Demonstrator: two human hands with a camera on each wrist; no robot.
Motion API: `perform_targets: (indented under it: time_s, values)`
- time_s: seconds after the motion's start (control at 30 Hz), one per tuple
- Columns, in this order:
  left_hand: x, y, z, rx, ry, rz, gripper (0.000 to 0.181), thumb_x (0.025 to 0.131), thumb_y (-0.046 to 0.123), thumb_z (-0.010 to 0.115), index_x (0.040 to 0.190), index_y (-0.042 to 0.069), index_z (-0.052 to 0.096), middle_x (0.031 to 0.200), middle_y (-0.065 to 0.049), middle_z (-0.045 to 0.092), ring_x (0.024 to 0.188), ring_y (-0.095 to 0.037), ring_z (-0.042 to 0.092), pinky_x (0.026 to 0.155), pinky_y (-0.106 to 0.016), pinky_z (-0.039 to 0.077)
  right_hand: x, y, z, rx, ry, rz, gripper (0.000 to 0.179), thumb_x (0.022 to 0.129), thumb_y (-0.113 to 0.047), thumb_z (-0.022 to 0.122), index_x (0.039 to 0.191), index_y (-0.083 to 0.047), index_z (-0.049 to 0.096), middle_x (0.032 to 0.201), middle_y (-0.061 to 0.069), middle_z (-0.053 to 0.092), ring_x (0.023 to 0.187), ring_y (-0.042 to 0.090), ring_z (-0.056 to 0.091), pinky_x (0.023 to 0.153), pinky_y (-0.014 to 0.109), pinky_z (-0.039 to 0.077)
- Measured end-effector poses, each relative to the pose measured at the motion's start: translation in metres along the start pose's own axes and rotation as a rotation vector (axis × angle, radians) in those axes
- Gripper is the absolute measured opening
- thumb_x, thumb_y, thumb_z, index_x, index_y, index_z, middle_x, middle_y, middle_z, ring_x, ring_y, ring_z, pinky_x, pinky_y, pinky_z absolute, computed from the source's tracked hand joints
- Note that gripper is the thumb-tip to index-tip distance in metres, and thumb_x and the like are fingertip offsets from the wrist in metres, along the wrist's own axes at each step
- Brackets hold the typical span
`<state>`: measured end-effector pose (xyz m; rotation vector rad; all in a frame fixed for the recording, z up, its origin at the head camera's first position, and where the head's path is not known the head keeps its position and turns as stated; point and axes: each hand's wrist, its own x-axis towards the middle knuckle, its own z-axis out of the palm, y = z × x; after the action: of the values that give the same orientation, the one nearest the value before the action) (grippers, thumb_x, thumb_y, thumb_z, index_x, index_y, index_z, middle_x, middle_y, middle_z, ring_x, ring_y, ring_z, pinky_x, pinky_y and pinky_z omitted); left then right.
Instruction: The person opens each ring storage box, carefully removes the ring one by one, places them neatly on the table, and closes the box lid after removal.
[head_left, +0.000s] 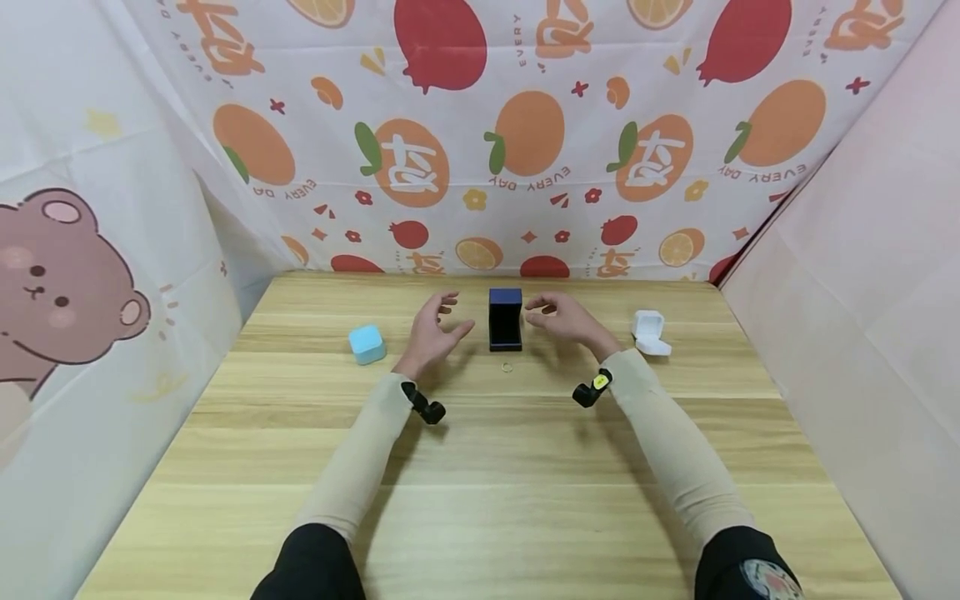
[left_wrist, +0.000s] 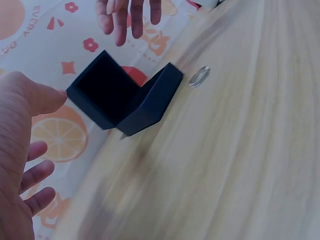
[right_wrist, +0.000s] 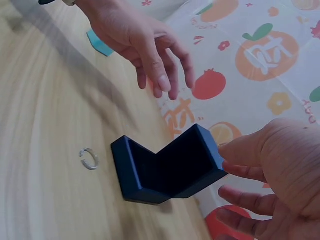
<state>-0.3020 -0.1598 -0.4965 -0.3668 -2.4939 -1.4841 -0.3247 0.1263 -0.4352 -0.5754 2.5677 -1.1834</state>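
A dark blue ring box [head_left: 506,320] stands with its lid raised near the back of the table, its black inside facing the person. In front of it lies a small silver-looking ring [head_left: 507,367], which the right wrist view shows with a gap in its band. My left hand [head_left: 435,333] hovers to the left of the box, fingers spread and holding nothing. On the other side, my right hand [head_left: 564,317] has loosely bent fingers close to the box's right edge. In the right wrist view, the right thumb overlaps the edge of the lid [right_wrist: 200,155].
A light blue box [head_left: 367,344] sits left of the left hand. To the right stands a white ring box [head_left: 650,333] with its lid up. A fruit-print cloth [head_left: 465,150] hangs behind the wooden table [head_left: 495,500], and plain cloth borders the right side.
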Motion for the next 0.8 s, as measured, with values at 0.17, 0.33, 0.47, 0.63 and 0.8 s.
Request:
perform_targets:
  time_s: [0.17, 0.33, 0.47, 0.63, 0.8]
  values:
    - [-0.002, -0.004, -0.013, 0.028, 0.029, -0.002, 0.060, 0.092, 0.028, 0.075, 0.144, 0.012, 0.051, 0.139, -0.018, 0.059, 0.127, -0.045, 0.053, 0.106, -0.060, 0.042, 0.002, -0.005, -0.004, 0.002, 0.005, -0.027, 0.033, 0.103, -0.023, 0.059, 0.130, -0.005, 0.064, 0.141, 0.017, 0.060, 0.131, 0.039, 0.054, 0.111, 0.053, 0.043]
    - [-0.004, -0.005, -0.030, 0.032, 0.035, -0.007, 0.059, 0.093, 0.027, 0.074, 0.145, 0.011, 0.050, 0.139, -0.018, 0.058, 0.127, -0.044, 0.052, 0.107, -0.062, 0.040, 0.006, -0.011, -0.007, 0.004, 0.004, -0.056, 0.035, 0.102, -0.022, 0.060, 0.130, -0.002, 0.064, 0.140, 0.018, 0.061, 0.131, 0.041, 0.053, 0.112, 0.055, 0.043]
    - [-0.005, -0.005, -0.044, 0.070, 0.049, -0.032, 0.060, 0.093, 0.028, 0.074, 0.145, 0.011, 0.049, 0.140, -0.018, 0.058, 0.128, -0.042, 0.052, 0.108, -0.061, 0.040, 0.010, -0.016, -0.009, 0.009, -0.003, -0.087, 0.037, 0.102, -0.023, 0.060, 0.131, -0.001, 0.063, 0.140, 0.019, 0.060, 0.131, 0.040, 0.053, 0.111, 0.054, 0.044]
    - [-0.006, -0.006, -0.056, 0.098, 0.075, -0.053, 0.061, 0.093, 0.027, 0.074, 0.146, 0.010, 0.049, 0.140, -0.019, 0.058, 0.129, -0.042, 0.052, 0.108, -0.060, 0.040, 0.014, -0.026, -0.011, 0.000, 0.002, -0.111, 0.034, 0.101, -0.023, 0.061, 0.128, -0.003, 0.064, 0.142, 0.015, 0.058, 0.130, 0.039, 0.054, 0.110, 0.053, 0.045]
    - [-0.008, -0.007, -0.065, 0.125, 0.088, -0.046, 0.061, 0.093, 0.030, 0.074, 0.145, 0.012, 0.049, 0.139, -0.017, 0.059, 0.128, -0.037, 0.053, 0.109, -0.058, 0.040, 0.019, -0.034, -0.008, 0.020, -0.010, -0.100, 0.034, 0.101, -0.026, 0.062, 0.128, -0.005, 0.064, 0.142, 0.012, 0.057, 0.130, 0.036, 0.053, 0.108, 0.052, 0.047]
